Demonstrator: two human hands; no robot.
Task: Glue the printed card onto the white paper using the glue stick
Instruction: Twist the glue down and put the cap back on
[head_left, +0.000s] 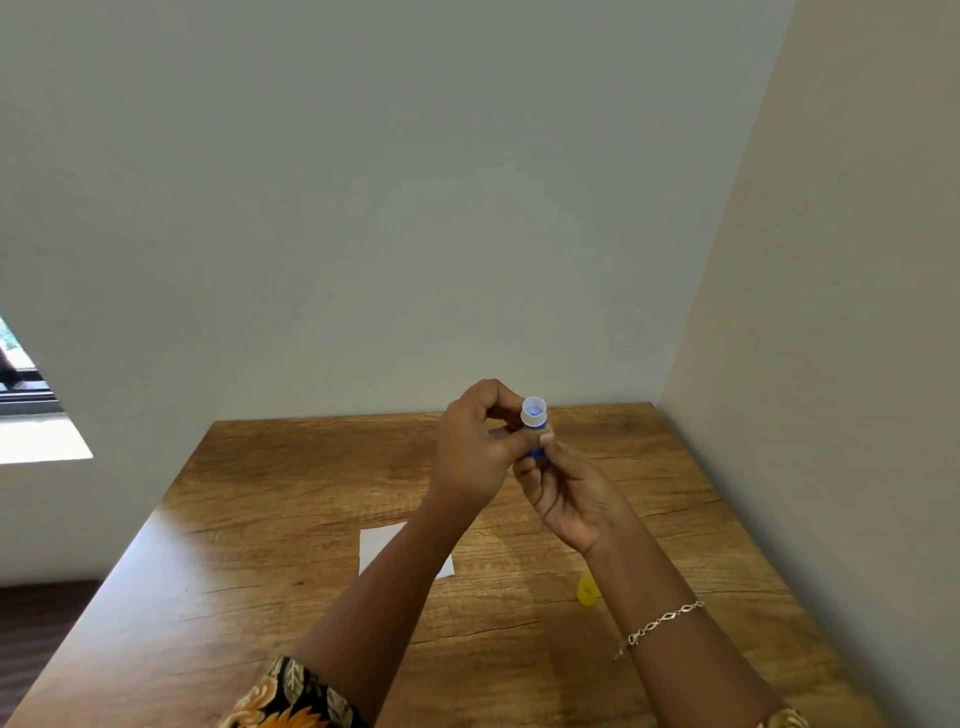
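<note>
Glue stick (533, 415) uncapped, held up over counter (260, 545) | left grip (470, 447) clasps barrel, right grip (566, 493) pinches base | white paper (379, 545) lies below | I'd twist base slowly, raising only a little glue.

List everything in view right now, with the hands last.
blue glue stick with a pale translucent top: one, blue and whitish, held above the table's far part
white paper sheet: one, white, flat on the table, partly hidden by the left forearm
small yellow plastic cap: one, yellow, on the table beside the right forearm
brown wooden table: one, brown, set into the wall corner
window: one, at the far left edge
pale metal chain bracelet: one, on the right wrist
black floral sleeve: one, black and orange, on the left arm
left hand: pinches the stick's upper part
right hand: holds its lower end
</note>
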